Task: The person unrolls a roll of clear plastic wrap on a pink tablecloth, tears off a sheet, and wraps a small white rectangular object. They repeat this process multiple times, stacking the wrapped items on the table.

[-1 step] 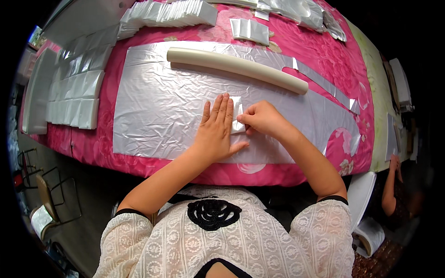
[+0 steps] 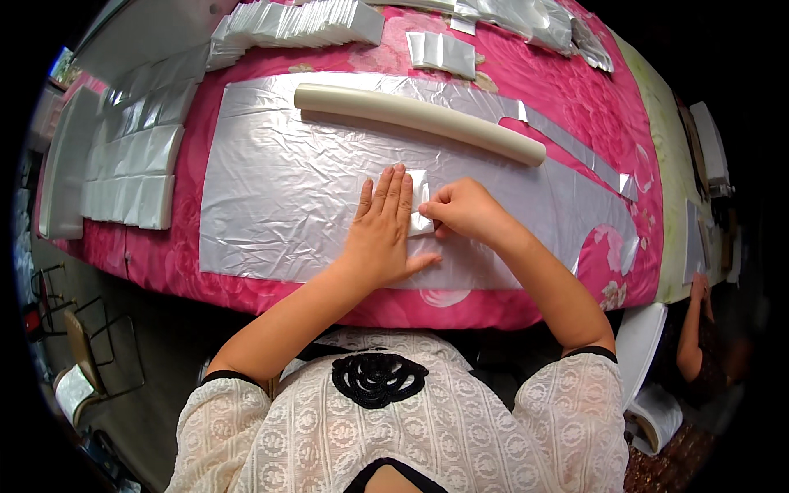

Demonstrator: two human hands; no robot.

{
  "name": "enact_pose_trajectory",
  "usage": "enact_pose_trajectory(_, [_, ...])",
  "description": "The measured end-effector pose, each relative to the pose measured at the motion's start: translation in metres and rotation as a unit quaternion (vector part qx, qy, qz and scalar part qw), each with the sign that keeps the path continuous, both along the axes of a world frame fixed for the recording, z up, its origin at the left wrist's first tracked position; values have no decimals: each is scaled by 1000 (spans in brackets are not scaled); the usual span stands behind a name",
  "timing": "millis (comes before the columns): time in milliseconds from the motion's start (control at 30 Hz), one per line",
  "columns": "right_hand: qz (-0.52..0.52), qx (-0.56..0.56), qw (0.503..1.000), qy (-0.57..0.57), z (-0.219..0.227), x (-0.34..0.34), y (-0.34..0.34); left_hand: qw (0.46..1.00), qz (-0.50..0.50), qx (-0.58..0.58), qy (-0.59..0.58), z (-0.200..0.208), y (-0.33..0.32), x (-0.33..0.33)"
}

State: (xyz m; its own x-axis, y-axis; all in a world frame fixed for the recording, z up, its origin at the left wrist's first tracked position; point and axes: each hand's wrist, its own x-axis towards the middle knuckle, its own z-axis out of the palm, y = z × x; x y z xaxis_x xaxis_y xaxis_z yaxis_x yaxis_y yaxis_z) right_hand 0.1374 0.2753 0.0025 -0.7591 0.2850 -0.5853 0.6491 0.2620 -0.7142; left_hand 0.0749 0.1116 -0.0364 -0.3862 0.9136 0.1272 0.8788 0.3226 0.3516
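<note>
My left hand (image 2: pixel 380 234) lies flat with its fingers stretched out, pressing on a small folded piece of silvery-white plastic film (image 2: pixel 420 222). Part of that piece is hidden under the fingers. At its right edge my right hand (image 2: pixel 467 212) is closed in a pinch on the film, thumb and forefinger together. Both hands rest over a large, creased sheet of translucent plastic (image 2: pixel 271 189) spread on the table. Beyond them a long cream-coloured tube (image 2: pixel 419 123) lies slantwise across the sheet.
Rows of folded film packets (image 2: pixel 131 177) lie at the left beside a white box-like wall (image 2: pixel 66 164). More packets (image 2: pixel 296 23) stand stacked at the back, with a small group (image 2: pixel 441 54) nearby. A pink floral cloth (image 2: pixel 575 90) covers the table. Another person's arm (image 2: pixel 692 337) shows at right.
</note>
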Motion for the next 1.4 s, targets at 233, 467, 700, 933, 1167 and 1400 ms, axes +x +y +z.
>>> enact_pose_trajectory(233, [121,251,956,92,9,19,-3,1000,-21,17,2,1,-3,-2])
enact_pose_trajectory(467, [171,374,866,285,10,15,-14,924,1,175,-341,29,-68,-2])
enact_pose_trajectory(700, [254,356,853,286,-27,-11,-73,666,252,37,-702,22,-171,30])
enact_pose_trajectory(933, [330,128,873,334,-27,19,-178,573,325,133,-740,-8,-193,49])
enact_pose_trajectory(1167, [465,240,761,383,-10,9,-128,875,234,48,-420,41,-171,31])
enact_pose_trajectory(1400, [-20,144,921,362,10,-48,28,934,162,147,-283,66,-136,3])
